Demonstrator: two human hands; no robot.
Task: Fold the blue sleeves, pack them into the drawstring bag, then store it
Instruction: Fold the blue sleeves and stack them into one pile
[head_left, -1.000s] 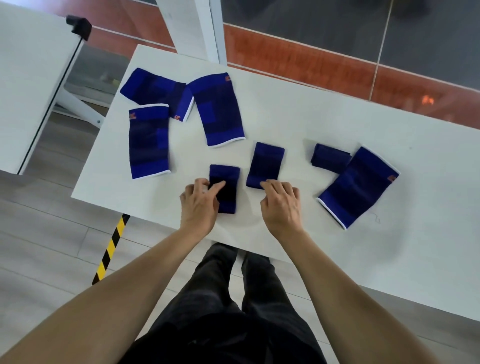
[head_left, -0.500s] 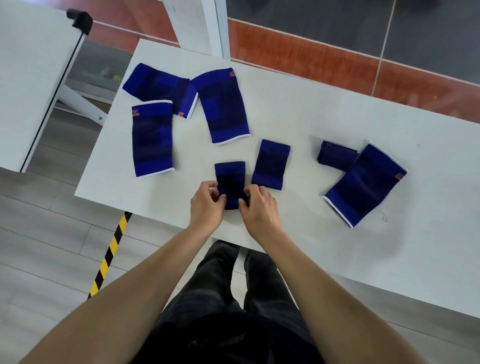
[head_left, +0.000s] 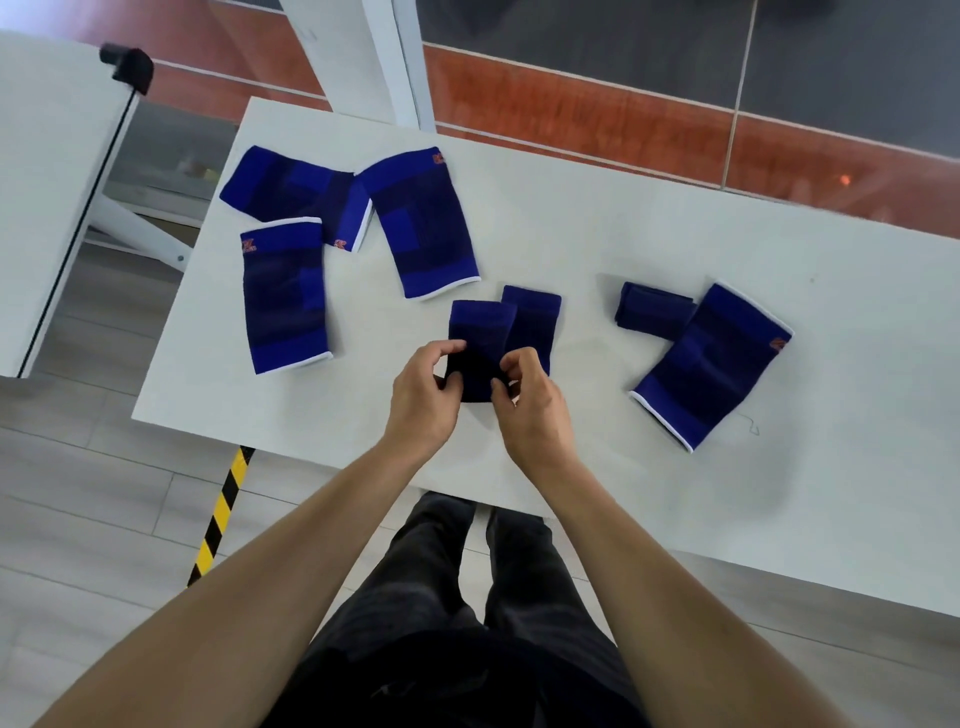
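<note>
Three sleeves look folded on the counter (head_left: 571, 234), one pinched between left hand (head_left: 423, 397) and right hand (head_left: 530, 410) as a folded sleeve (head_left: 480, 343), while four lie flat (no drawstring bag in view).

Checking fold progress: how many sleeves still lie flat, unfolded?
4. Three at the table's far left: back one, front one, third beside them. One at right. No others visible.

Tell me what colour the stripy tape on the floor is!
Yellow and black stripes on the tape, seen in the head view, left of the legs.
</note>
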